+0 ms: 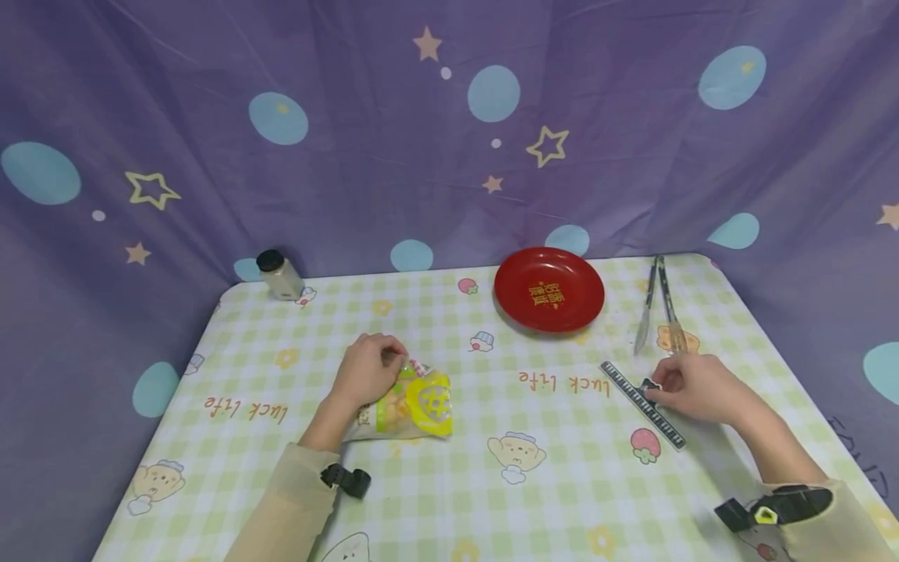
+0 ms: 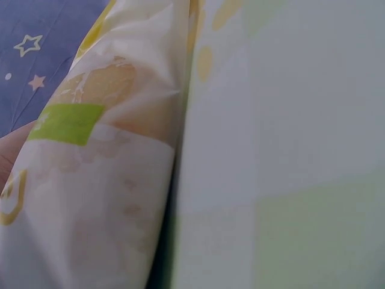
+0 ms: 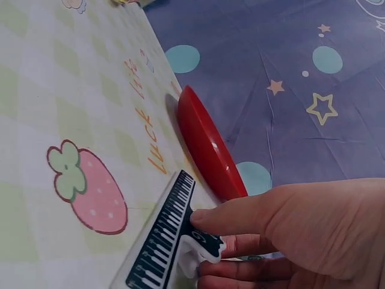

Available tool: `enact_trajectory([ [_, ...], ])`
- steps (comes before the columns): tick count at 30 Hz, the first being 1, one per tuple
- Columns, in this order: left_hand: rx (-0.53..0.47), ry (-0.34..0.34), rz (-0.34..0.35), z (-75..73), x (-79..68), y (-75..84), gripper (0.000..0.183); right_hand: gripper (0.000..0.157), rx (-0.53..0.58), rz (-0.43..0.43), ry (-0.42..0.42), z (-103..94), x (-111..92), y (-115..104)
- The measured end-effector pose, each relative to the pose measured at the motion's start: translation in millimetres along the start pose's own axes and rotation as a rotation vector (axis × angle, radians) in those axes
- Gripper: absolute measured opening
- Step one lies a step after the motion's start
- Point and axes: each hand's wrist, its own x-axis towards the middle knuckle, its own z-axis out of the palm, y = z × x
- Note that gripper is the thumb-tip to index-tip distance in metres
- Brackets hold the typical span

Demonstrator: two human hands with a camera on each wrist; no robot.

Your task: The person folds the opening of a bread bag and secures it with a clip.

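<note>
My left hand (image 1: pixel 368 368) pinches the upper edge of a yellow and white plastic snack bag (image 1: pixel 403 410), which lies on the table left of centre. In the left wrist view the bag (image 2: pixel 120 114) fills the left side, hiding most of the hand. At the right, my right hand (image 1: pixel 702 389) pinches the handle of a long clip (image 1: pixel 642 404) with a piano-key pattern. The right wrist view shows the thumb on the dark handle, fingers beneath it, and the clip's striped bar (image 3: pixel 162 241) slanting away.
A red plate (image 1: pixel 516 308) with gold lettering stands near the back edge. Metal tongs (image 1: pixel 668 297) lie just beyond my right hand. At the back left is a black-lidded jar (image 1: pixel 282 281). A checked cloth (image 1: pixel 435 499) covers the table; a purple curtain (image 1: pixel 393 156) hangs behind.
</note>
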Motion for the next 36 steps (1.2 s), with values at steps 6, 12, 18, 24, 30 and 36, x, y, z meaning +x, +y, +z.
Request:
enact_trajectory([
  [6, 0.006, -0.001, -0.007, 0.1, 0.9, -0.1, 0.006, 0.023, 0.014, -0.002, 0.009, 4.6, -2.1, -0.8],
  [12, -0.001, -0.007, -0.007, -0.4, 0.0, 0.5, 0.005, 0.024, 0.035, 0.006, 0.003, 6.5, -5.5, -6.7],
  [18, -0.005, -0.008, 0.007, 1.5, -0.2, -1.3, 0.006, 0.026, 0.045, -0.032, 0.006, 5.1, -5.0, -12.3],
  [24, -0.004, -0.006, 0.008, -0.8, 0.5, 0.0, 0.006, 0.026, 0.088, -0.069, 0.079, 5.0, 0.4, -21.3],
  [30, -0.006, -0.01, -0.006, -1.2, 0.3, 1.8, 0.006, 0.04, 0.146, -0.027, 0.123, 1.8, 13.6, -35.5],
  [36, -0.008, -0.005, -0.009, -1.3, -0.2, 1.5, 0.006, 0.027, 0.168, -0.039, 0.207, -5.4, 30.0, -56.3],
])
